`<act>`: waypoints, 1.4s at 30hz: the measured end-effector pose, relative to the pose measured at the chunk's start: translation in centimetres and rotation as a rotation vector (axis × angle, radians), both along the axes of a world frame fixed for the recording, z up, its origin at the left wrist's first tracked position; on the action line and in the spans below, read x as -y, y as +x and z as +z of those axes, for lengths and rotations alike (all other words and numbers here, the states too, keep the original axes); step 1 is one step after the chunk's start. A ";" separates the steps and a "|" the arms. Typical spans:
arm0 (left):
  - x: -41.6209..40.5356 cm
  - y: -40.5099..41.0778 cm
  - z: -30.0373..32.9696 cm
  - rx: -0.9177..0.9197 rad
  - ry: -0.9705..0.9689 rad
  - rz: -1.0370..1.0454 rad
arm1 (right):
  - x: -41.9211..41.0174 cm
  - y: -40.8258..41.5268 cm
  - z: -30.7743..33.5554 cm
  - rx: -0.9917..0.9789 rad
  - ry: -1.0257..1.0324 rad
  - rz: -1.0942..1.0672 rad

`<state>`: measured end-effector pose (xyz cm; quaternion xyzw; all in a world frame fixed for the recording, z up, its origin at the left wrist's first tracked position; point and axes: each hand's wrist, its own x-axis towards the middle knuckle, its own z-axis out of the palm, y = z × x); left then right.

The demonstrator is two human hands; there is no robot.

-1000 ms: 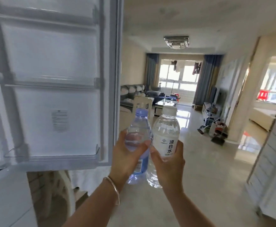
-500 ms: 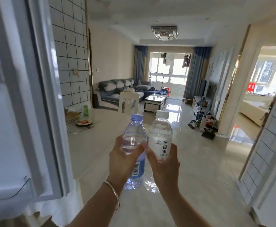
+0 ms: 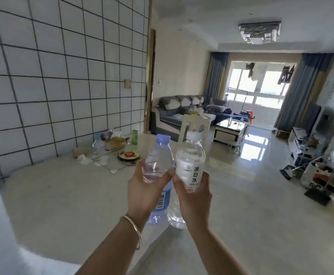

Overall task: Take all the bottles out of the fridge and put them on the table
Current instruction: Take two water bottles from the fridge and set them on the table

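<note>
Left hand (image 3: 144,192), thin silver bangle (image 3: 133,230) on wrist, fingers wrapped round clear plastic bottle w/ pale blue cap (image 3: 160,176). Right hand (image 3: 194,197) fingers closed on clear plastic bottle w/ white cap & white label (image 3: 190,163). Both bottles upright, touching side by side, held in air above near edge of pale cream bench (image 3: 67,197). Plate (image 3: 129,155), green cup (image 3: 135,137) & clutter at bench far end by tiled wall.

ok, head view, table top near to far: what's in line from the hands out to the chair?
Left hand gripping blue-capped clear bottle → round patterned plate → green translucent cup → cream chair back at the far end of the pale table.
</note>
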<state>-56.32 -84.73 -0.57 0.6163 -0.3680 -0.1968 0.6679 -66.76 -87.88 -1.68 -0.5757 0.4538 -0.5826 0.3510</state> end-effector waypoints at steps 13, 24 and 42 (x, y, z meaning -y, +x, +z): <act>13.1 15.4 -2.5 0.041 0.092 0.593 | 18.3 18.2 -1.7 -0.069 0.021 0.581; 15.5 33.3 -7.3 -0.082 0.194 0.764 | 22.6 37.5 -6.5 -0.159 0.101 0.876; 18.9 60.9 -17.0 -0.086 0.357 0.884 | 27.4 66.0 -16.0 -0.308 0.417 1.074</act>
